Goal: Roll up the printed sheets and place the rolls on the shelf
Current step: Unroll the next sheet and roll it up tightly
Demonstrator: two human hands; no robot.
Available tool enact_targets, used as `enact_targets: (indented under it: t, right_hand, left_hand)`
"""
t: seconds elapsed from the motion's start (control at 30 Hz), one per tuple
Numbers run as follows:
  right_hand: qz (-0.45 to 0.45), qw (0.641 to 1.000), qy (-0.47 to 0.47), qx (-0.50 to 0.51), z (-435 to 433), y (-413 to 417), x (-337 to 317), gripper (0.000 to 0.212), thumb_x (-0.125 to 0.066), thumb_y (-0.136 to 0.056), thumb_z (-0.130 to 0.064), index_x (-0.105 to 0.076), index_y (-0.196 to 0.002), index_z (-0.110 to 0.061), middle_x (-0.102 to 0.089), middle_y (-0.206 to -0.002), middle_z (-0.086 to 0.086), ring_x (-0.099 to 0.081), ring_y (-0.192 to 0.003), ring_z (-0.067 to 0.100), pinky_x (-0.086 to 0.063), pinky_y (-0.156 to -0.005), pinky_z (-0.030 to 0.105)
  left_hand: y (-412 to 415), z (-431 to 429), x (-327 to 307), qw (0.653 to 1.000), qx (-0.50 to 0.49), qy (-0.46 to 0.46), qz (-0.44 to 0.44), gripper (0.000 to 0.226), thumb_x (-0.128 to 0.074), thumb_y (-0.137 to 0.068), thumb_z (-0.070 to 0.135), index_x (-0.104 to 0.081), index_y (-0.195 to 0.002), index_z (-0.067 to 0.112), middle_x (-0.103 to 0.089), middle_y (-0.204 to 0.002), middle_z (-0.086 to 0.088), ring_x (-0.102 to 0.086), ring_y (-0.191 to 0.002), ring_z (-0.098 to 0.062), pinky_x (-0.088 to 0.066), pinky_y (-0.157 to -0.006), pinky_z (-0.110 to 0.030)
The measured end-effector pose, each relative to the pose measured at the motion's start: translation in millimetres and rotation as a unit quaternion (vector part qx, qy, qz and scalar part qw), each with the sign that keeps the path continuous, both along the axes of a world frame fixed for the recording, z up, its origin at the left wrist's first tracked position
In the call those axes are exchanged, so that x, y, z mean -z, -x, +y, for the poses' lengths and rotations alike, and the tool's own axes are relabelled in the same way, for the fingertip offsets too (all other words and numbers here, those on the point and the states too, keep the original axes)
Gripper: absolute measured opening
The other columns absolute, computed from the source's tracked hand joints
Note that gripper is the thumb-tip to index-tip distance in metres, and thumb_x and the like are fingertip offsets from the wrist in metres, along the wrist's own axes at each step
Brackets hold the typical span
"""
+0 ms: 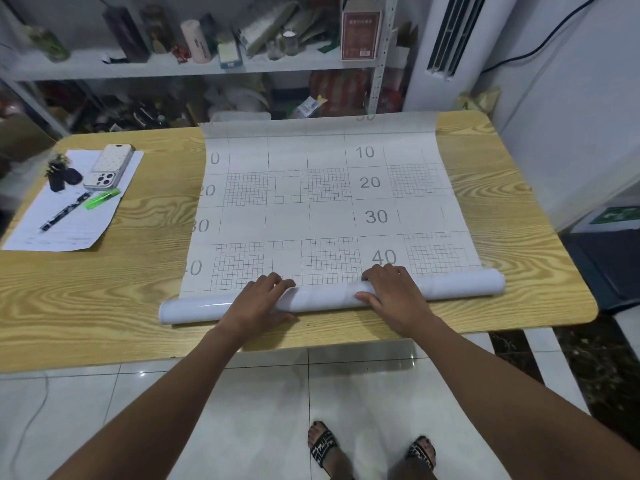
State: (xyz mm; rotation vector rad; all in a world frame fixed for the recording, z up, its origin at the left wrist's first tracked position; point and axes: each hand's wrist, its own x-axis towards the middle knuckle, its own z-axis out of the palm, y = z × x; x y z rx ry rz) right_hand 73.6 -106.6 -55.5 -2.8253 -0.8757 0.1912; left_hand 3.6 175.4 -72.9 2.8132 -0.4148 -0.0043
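Observation:
A large white printed sheet [322, 195] with grid squares and the numbers 10 to 40 lies flat across the wooden table [104, 282]. Its near end is wound into a white roll [460, 284] lying parallel to the table's front edge. My left hand [259, 299] is curled over the roll left of its middle, fingers on top, thumb on the near side. My right hand [391, 296] grips the roll right of its middle in the same way. The sheet's far end curls up at the table's back edge. The metal shelf [194, 69] stands behind the table, crowded with items.
On the table's left lies a white paper [31, 233] carrying a phone [109, 166], a pen [65, 211], a green lighter [102, 199] and small dark pots [64, 176]. A white air conditioner [446, 46] stands at back right. Tiled floor and my sandalled feet are below.

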Motion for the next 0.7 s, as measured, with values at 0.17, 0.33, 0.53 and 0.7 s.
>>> enact_targets:
  t: [0.17,0.33,0.53,0.7]
  right_hand:
    - [-0.020,1.000,0.003,-0.001,1,0,2,0.055,-0.021,-0.089,-0.054,-0.057,-0.106,-0.016,-0.058,-0.103,-0.001,-0.053,-0.094,0.021,-0.038,-0.088,0.036]
    - [-0.043,0.999,0.008,0.015,4,-2,4,0.054,-0.021,-0.090,-0.051,-0.061,-0.103,-0.016,-0.059,-0.102,-0.001,-0.054,-0.092,0.021,-0.040,-0.087,0.036]
    - [-0.064,0.998,0.020,0.016,4,-3,7,0.052,-0.022,-0.091,-0.049,-0.063,-0.101,-0.018,-0.060,-0.099,-0.001,-0.056,-0.090,0.020,-0.043,-0.085,0.036]
    - [-0.078,0.997,0.017,0.023,4,-3,11,0.048,-0.025,-0.091,-0.049,-0.063,-0.099,-0.020,-0.059,-0.096,-0.003,-0.056,-0.086,0.019,-0.040,-0.085,0.032]
  left_hand:
    - [-2,1,-3,1.000,0.016,-0.017,-0.013,0.057,-0.066,-0.066,0.057,-0.043,-0.107,0.025,-0.057,-0.092,-0.002,-0.054,-0.073,-0.022,-0.036,-0.060,-0.026]
    - [-5,3,0,0.998,0.028,-0.020,-0.047,0.066,-0.084,-0.057,0.039,-0.047,-0.109,0.020,-0.054,-0.095,-0.003,-0.041,-0.082,-0.018,-0.041,-0.060,-0.029]
    - [-4,1,4,0.999,0.023,-0.025,-0.043,0.069,-0.084,-0.055,0.039,-0.048,-0.110,0.019,-0.052,-0.094,-0.001,-0.038,-0.082,-0.015,-0.043,-0.060,-0.029]
    - [-5,0,2,0.998,0.020,-0.036,-0.052,0.068,-0.083,-0.055,0.033,-0.047,-0.111,0.019,-0.057,-0.095,-0.002,-0.037,-0.083,-0.015,-0.045,-0.060,-0.031]
